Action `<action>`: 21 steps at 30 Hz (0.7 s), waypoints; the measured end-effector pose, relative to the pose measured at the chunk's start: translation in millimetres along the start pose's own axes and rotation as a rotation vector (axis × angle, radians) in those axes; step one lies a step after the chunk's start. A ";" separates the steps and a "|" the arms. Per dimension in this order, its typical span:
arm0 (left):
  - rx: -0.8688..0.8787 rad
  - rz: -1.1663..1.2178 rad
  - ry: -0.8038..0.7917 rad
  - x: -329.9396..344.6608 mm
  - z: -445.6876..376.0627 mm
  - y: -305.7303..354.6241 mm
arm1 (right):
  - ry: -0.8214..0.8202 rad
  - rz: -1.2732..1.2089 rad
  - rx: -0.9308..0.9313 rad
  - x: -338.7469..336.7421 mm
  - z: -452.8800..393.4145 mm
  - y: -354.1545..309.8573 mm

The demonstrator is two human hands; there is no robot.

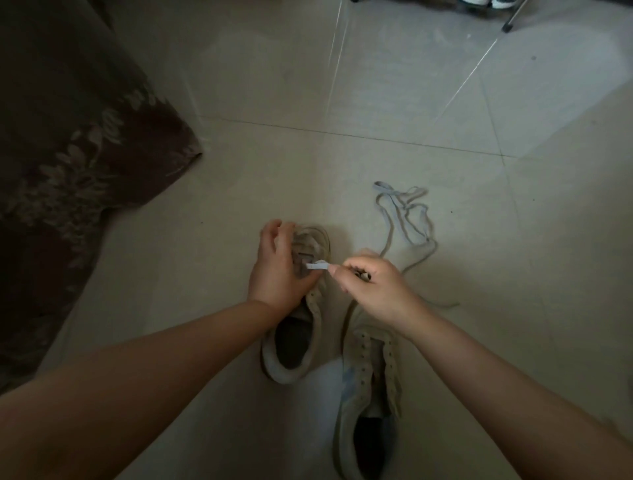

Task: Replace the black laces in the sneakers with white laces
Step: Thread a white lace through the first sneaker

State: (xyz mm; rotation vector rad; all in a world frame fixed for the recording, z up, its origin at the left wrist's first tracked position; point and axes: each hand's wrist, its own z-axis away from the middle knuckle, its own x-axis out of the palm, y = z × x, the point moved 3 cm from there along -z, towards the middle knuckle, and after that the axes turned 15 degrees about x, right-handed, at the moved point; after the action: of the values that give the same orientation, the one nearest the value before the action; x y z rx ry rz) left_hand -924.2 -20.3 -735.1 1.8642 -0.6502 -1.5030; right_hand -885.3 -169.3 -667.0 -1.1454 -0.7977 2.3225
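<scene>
Two beige sneakers lie on the tiled floor. My left hand (pixel 277 263) grips the left sneaker (pixel 301 308) across its laced front. My right hand (pixel 371 287) pinches the flat end of a white lace (pixel 317 265) over that sneaker's eyelets. The right sneaker (pixel 368 394) lies nearer to me, its eyelets showing no lace, its toe hidden under my right hand. A loose white lace (pixel 407 219) trails in loops on the floor beyond my right hand.
A dark brown flowered cloth (pixel 68 154) covers the floor at the left. A white patch (pixel 322 394) lies between the sneakers. At the top edge are other shoes (pixel 486 2) and a metal leg (pixel 513 17).
</scene>
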 end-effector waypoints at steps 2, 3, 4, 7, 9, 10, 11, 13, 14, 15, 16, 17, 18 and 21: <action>-0.032 0.051 -0.045 3.3 -0.3 -4.1 | -0.004 -0.063 -0.081 0.7 4.5 -10.2; -0.041 0.045 -0.072 3.6 -0.5 -5.2 | -0.063 -0.117 -0.083 2.5 8.1 -15.8; -0.051 0.037 -0.093 3.1 -0.5 -5.6 | -0.153 -0.180 -0.058 4.1 13.2 -22.3; -0.067 0.008 -0.142 0.6 -0.9 -3.3 | -0.408 -0.406 0.047 9.4 26.8 -37.3; -0.068 -0.004 -0.155 0.2 -1.6 -3.2 | -0.543 -0.519 0.085 13.6 32.2 -40.6; -0.074 -0.007 -0.153 0.7 -1.8 -3.8 | -0.590 -0.557 0.110 15.0 33.3 -39.1; -0.082 -0.006 -0.142 1.6 -2.0 -4.7 | -0.613 -0.593 0.141 14.9 32.2 -34.5; -0.103 0.013 -0.111 4.0 -3.2 -7.2 | -0.563 -0.582 0.224 14.7 27.2 -23.0; -0.118 0.021 -0.100 4.9 -3.8 -8.5 | -0.494 -0.513 0.256 15.5 25.1 -16.3; -0.128 0.019 -0.095 5.6 -4.4 -9.0 | -0.402 -0.421 0.284 16.3 23.3 -9.4; -0.131 0.008 -0.095 6.4 -4.3 -9.2 | -0.304 -0.333 0.320 16.8 22.2 -3.2; -0.130 -0.008 -0.101 7.2 -3.8 -8.8 | -0.221 -0.278 0.359 16.4 21.7 0.9; -0.128 -0.026 -0.106 7.6 -3.5 -8.4 | -0.164 -0.257 0.388 15.5 21.0 3.8; -0.125 -0.070 -0.117 8.7 -3.6 -8.3 | -0.164 -0.349 0.439 13.6 24.2 2.6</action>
State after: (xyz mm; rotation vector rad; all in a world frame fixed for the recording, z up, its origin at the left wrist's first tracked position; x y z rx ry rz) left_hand -918.9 -20.4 -746.4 1.7307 -0.5360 -1.6685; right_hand -913.1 -170.5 -664.4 -0.5826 -0.4585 2.1613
